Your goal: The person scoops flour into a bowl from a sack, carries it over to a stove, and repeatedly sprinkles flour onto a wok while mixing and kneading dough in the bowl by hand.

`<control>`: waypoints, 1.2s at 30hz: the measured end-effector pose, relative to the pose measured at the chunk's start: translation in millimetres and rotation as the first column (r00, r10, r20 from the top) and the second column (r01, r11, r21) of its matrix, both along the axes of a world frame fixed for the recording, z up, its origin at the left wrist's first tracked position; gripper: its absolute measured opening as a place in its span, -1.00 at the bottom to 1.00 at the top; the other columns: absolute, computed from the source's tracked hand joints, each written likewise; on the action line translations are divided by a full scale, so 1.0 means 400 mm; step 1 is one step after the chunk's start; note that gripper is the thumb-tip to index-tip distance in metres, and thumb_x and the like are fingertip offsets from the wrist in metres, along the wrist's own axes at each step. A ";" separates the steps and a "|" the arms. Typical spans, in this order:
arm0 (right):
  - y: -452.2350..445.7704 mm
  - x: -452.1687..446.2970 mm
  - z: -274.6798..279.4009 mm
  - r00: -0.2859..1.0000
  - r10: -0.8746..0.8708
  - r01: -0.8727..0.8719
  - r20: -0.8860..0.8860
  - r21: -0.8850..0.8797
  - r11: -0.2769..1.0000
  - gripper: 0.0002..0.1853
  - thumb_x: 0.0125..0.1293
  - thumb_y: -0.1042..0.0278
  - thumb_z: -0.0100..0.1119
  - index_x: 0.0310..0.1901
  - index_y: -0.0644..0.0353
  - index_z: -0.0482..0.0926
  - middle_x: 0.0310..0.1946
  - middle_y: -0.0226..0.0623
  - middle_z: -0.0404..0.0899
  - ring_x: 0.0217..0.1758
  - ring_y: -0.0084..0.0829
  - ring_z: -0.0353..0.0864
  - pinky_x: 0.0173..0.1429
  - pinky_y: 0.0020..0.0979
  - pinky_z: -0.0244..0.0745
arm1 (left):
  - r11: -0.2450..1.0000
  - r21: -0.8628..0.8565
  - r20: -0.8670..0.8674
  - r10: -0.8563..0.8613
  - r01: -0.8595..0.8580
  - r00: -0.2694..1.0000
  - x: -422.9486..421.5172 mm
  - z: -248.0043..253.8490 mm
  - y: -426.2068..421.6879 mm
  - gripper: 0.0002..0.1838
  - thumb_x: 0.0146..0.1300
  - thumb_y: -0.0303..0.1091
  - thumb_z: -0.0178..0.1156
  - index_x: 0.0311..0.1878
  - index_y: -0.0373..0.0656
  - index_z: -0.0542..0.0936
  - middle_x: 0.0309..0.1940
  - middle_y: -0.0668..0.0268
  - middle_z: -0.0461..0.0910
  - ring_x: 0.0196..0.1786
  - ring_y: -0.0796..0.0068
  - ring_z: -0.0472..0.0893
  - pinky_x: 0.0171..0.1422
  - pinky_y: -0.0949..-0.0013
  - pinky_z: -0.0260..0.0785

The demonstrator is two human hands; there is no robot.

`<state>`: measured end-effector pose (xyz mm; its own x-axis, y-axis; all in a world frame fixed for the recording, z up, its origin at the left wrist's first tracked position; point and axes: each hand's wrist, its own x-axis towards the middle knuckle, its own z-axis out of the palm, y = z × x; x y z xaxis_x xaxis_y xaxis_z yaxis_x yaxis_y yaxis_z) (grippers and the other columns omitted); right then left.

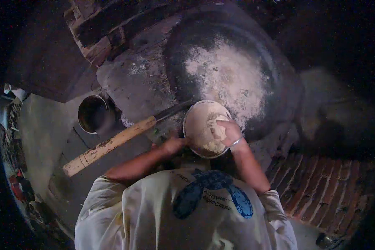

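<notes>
A: Step in hand?

B: My read: you're working the pale powder [214,147] in the bowl [191,121]. Your right hand [229,129] is inside it, fingers bent into the powder; your left hand [175,144] is at the opposite rim. It's dim, so I can't tell whether either is closed on anything.

A: Where's the bowl?

B: In front of your shirt [154,208], at the near edge of the wide pan [179,62].

A: Next move calls for?

B: I'd say a steady rim on your left while your right fingers work. Watch the long-handled tool [125,136]: its metal end runs up beside the bowl.

A: Materials?

B: Bowl: round, pale rim. Powder: fine, lumpier and yellowish near your fingers. Pan: dark, round, an uneven whitish powder patch [233,75] spread across it. Tool: worn wooden handle, dark shaft. Bucket [80,112] past the handle: round mouth, light rim, dark inside.
</notes>
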<state>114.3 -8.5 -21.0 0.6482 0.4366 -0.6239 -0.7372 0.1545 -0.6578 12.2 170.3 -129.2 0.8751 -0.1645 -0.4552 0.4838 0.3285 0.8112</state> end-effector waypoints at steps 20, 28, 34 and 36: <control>0.158 0.495 0.226 0.953 -0.098 0.123 0.287 -0.069 0.990 -0.86 0.13 0.32 -0.12 -0.34 0.16 0.39 -0.57 -0.39 0.41 -0.63 -0.53 0.37 -0.69 -0.53 0.25 | 0.953 0.129 -0.044 -0.270 0.274 0.962 0.073 0.162 0.085 -0.30 -0.19 -0.27 0.25 0.06 -0.28 0.21 -0.16 0.15 0.40 -0.24 0.41 0.44 -0.31 0.41 0.37; 0.223 0.684 0.339 0.921 0.014 -0.028 0.390 0.030 0.999 -0.73 0.08 0.19 -0.04 -0.28 0.21 0.43 -0.42 -0.30 0.47 -0.34 -0.26 0.44 -0.16 -0.24 0.36 | 0.997 0.080 0.062 -0.027 0.022 0.998 0.050 0.304 0.115 -0.25 -0.22 -0.26 0.27 0.08 -0.29 0.18 -0.10 0.12 0.37 -0.03 0.34 0.35 0.04 0.34 0.22; 0.169 1.002 0.390 0.783 -0.290 0.389 0.551 -0.069 0.919 -0.84 0.17 0.46 -0.22 -0.33 0.28 0.39 -0.41 -0.25 0.44 -0.37 -0.41 0.44 -0.28 -0.46 0.42 | 0.996 0.091 0.158 -0.038 0.024 0.987 0.186 0.219 0.074 -0.24 -0.19 -0.27 0.26 0.11 -0.27 0.15 0.00 0.16 0.30 0.03 0.36 0.31 0.09 0.34 0.19; 0.108 1.102 0.442 0.726 -0.200 0.367 0.659 -0.125 0.922 -0.86 0.14 0.57 -0.22 -0.30 0.31 0.36 -0.40 -0.21 0.41 -0.37 -0.36 0.42 -0.25 -0.36 0.41 | 0.991 -0.134 0.146 0.034 -0.014 0.989 0.220 0.228 0.071 -0.30 -0.15 -0.30 0.23 0.09 -0.27 0.18 0.00 0.18 0.31 0.03 0.36 0.32 0.10 0.33 0.18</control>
<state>555.0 34.7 155.9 0.9937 0.0658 -0.0905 -0.0952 0.0713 -0.9929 100.1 198.7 -37.9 0.9353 -0.1927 -0.2967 0.3529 0.4480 0.8214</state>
